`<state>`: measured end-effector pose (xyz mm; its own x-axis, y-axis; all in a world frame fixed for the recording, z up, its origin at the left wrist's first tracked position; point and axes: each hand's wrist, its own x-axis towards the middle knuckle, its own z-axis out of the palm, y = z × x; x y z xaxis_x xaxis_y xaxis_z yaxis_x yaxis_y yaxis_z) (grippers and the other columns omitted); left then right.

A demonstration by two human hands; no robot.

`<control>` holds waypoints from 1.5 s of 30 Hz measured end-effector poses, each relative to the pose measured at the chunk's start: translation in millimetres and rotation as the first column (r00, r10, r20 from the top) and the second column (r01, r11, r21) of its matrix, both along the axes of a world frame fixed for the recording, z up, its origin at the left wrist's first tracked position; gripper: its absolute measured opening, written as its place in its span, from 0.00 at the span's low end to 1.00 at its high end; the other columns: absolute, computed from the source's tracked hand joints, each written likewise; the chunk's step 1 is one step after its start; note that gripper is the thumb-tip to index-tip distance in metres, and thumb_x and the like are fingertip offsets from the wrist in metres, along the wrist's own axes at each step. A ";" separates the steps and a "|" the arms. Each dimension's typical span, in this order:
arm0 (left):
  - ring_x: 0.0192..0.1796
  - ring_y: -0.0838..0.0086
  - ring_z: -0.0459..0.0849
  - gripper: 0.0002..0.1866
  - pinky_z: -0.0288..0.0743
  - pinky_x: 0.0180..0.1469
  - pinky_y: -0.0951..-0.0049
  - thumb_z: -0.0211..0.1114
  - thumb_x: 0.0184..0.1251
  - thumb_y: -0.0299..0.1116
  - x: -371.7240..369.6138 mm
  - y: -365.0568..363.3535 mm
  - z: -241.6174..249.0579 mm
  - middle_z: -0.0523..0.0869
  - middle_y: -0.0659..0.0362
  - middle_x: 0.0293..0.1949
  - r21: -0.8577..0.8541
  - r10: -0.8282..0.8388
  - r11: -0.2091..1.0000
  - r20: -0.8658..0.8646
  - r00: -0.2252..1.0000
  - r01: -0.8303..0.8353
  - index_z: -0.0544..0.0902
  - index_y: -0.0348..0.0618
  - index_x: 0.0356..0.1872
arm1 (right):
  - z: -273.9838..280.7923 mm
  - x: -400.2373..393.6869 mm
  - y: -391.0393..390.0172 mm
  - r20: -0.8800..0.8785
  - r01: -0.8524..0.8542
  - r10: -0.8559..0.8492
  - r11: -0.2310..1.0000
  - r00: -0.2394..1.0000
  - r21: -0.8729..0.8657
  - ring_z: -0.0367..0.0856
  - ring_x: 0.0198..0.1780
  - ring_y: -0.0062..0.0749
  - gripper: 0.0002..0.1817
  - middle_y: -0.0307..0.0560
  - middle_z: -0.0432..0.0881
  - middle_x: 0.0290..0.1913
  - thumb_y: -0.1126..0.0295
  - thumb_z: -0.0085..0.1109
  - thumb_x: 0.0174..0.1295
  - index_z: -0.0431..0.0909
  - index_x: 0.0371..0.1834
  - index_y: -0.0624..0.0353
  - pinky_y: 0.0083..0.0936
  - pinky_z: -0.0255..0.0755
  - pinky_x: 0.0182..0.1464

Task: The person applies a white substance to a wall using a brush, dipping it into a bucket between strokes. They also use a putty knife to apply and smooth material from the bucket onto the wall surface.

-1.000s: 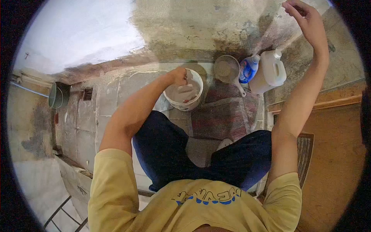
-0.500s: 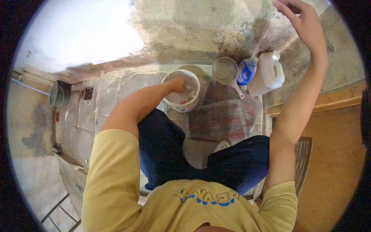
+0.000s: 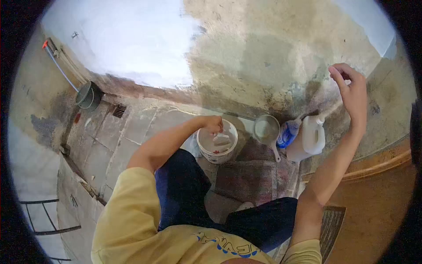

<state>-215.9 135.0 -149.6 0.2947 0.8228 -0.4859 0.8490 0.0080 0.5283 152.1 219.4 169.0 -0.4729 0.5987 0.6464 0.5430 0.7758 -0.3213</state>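
Observation:
My left hand point(image 3: 212, 125) is closed above the left part of a white bucket point(image 3: 204, 153), its fingers curled downward over the opening. What those fingers hold, if anything, is hidden. Inside the bucket a pale, whitish object point(image 3: 222, 141) and a small red spot show below the hand. On the other side, my right hand point(image 3: 353, 90) is raised in front of the wall, thumb and fingertips brought together in a pinch. I cannot tell whether something small is between them.
Right of the bucket are a pale dipper point(image 3: 266, 129) with a handle, a blue bottle point(image 3: 288, 133) and a whitish jug point(image 3: 309, 140). A worn mat point(image 3: 246, 181) covers the floor before me. A dark bucket point(image 3: 89, 95) and drain grate point(image 3: 119, 111) are far left; a wooden door point(image 3: 373, 202) is right.
My left hand has come up from inside the bucket to above its opening. My right hand stays raised in a pinch. The view has tilted upward, showing more wall.

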 end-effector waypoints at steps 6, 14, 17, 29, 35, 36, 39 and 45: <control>0.26 0.70 0.84 0.15 0.76 0.29 0.71 0.59 0.64 0.38 -59.3 -26.0 76.8 0.85 0.54 0.26 -0.047 0.491 0.853 0.410 0.769 -0.519 0.86 0.36 0.37 | 0.2 4.1 6.7 -0.070 -0.005 0.004 1.000 0.998 -0.010 0.78 0.28 0.27 0.15 0.49 0.81 0.24 0.63 0.60 0.64 0.81 0.34 0.69 0.24 0.71 0.37; 0.24 0.69 0.82 0.20 0.81 0.28 0.78 0.58 0.70 0.46 -87.8 -42.3 82.6 0.83 0.51 0.26 -0.551 0.418 0.567 0.833 -0.362 -0.612 0.76 0.34 0.40 | 0.8 -6.4 7.0 -0.103 -0.064 0.066 0.998 0.992 0.027 0.78 0.27 0.28 0.15 0.49 0.81 0.24 0.64 0.60 0.64 0.80 0.34 0.69 0.25 0.71 0.36; 0.29 0.68 0.85 0.20 0.83 0.29 0.80 0.58 0.71 0.45 -78.1 -28.8 113.1 0.84 0.49 0.29 -0.498 0.286 0.626 0.862 -0.418 -0.600 0.75 0.32 0.41 | 0.6 -11.2 6.6 -0.096 -0.091 0.093 0.995 0.991 0.030 0.78 0.26 0.28 0.14 0.50 0.81 0.24 0.64 0.60 0.64 0.80 0.34 0.69 0.25 0.71 0.36; 0.33 0.66 0.86 0.14 0.85 0.40 0.68 0.62 0.69 0.30 -85.7 -8.8 302.9 0.85 0.46 0.32 0.452 -0.285 0.109 0.867 0.408 -0.885 0.81 0.22 0.40 | 2.8 -1.1 2.5 -0.037 0.005 -0.004 1.000 0.999 0.023 0.76 0.27 0.28 0.14 0.49 0.80 0.25 0.65 0.59 0.64 0.80 0.33 0.69 0.24 0.70 0.36; 0.33 0.67 0.86 0.15 0.84 0.39 0.68 0.62 0.69 0.32 -110.4 2.9 315.9 0.86 0.48 0.33 0.550 -0.204 0.075 0.825 0.527 -0.832 0.81 0.24 0.41 | 4.6 0.8 0.4 -0.029 0.041 -0.041 0.999 0.999 0.002 0.76 0.27 0.26 0.14 0.48 0.79 0.24 0.65 0.59 0.65 0.79 0.34 0.69 0.24 0.70 0.36; 0.33 0.67 0.86 0.15 0.84 0.39 0.68 0.62 0.69 0.32 -114.5 1.7 313.2 0.86 0.48 0.33 0.547 -0.204 0.073 0.827 0.525 -0.834 0.81 0.24 0.41 | 4.5 0.1 0.7 -0.010 0.056 -0.056 0.998 0.998 -0.001 0.77 0.28 0.27 0.14 0.48 0.79 0.23 0.65 0.58 0.65 0.79 0.34 0.69 0.24 0.70 0.36; 0.29 0.69 0.86 0.14 0.83 0.34 0.71 0.62 0.68 0.30 -128.9 -9.7 311.4 0.86 0.49 0.29 0.539 -0.202 -0.052 0.819 0.537 -0.841 0.82 0.23 0.38 | 2.6 -1.4 0.4 0.007 0.044 -0.044 0.999 0.999 0.004 0.77 0.27 0.27 0.14 0.48 0.79 0.23 0.65 0.59 0.65 0.80 0.34 0.69 0.24 0.70 0.35; 0.28 0.74 0.84 0.13 0.80 0.30 0.74 0.60 0.68 0.30 -118.2 -23.6 301.1 0.84 0.54 0.24 0.500 -0.099 -0.387 0.813 0.574 -0.775 0.84 0.27 0.34 | 3.4 1.9 5.3 -0.041 0.087 -0.087 0.996 0.995 0.002 0.76 0.26 0.29 0.14 0.49 0.80 0.23 0.65 0.59 0.65 0.79 0.33 0.69 0.26 0.70 0.35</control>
